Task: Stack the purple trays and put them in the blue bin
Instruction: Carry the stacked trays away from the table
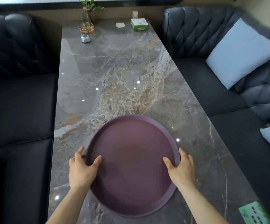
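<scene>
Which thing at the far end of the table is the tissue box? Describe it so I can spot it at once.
Follow the long marble table to its far end, opposite the purple tray. On the far right corner sits the tissue box. It is the only green-and-white square box there, right of a flat white pad.

Grey marble table (114,75), dark tufted sofas (211,38), pale cushions (242,54)

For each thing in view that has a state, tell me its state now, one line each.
purple tray: upright, empty, held at both sides.
left hand: grip closed on tray rim.
right hand: grip closed on tray rim.
green box: closed, flat on table.
plant vase: upright.
</scene>
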`<state>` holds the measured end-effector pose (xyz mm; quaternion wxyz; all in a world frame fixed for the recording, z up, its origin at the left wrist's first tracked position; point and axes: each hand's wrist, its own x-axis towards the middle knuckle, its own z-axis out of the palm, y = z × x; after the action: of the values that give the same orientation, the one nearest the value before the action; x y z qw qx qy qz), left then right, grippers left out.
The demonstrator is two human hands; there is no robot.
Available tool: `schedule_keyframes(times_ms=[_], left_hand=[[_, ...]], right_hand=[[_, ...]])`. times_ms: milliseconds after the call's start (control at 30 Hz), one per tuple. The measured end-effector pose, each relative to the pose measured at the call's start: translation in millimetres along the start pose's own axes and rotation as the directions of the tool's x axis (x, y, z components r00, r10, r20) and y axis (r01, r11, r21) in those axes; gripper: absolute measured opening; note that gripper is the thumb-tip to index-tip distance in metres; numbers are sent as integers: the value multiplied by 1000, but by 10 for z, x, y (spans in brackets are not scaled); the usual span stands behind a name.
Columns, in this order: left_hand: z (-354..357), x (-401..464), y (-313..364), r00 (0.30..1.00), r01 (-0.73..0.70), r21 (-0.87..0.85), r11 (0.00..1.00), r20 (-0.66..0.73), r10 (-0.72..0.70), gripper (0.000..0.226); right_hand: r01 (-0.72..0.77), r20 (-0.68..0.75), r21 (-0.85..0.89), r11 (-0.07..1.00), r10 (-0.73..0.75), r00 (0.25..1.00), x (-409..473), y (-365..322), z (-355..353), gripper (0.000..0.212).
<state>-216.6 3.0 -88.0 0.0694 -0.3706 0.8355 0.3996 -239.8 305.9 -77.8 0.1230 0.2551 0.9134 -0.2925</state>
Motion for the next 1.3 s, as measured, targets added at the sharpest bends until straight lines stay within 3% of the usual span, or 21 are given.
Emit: schedule_keyframes(times_ms=[167,267,367,533,867,1300], left_hand=[[35,65,-47,999,32,-54,998,37,-30,101],[-22,-30,-29,1000,3,-80,997,22,-1,92],[-158,-144,34,999,-34,-77,996,-28,32,83],[-502,-305,200,995,-85,-87,993,-63,79,97],[-1574,-793,795,964,-240,-188,952,-163,211,119],[-2378,-1312,1667,896,-431,-211,877,-209,391,121]], right_hand=[[-68,31,21,997,68,997,-66,-79,36,97],[-84,18,48,995,84,996,-107,-119,34,101],[-68,24,63,996,67,997,-179,-179,-28,101],[3,10,124,992,-4,1000,-348,-437,-267,101],[199,-144,156,968,-177,974,-1005,-1217,-1170,104],[284,-321,202,937,-210,923,-1737,-1567,-2385,100]])
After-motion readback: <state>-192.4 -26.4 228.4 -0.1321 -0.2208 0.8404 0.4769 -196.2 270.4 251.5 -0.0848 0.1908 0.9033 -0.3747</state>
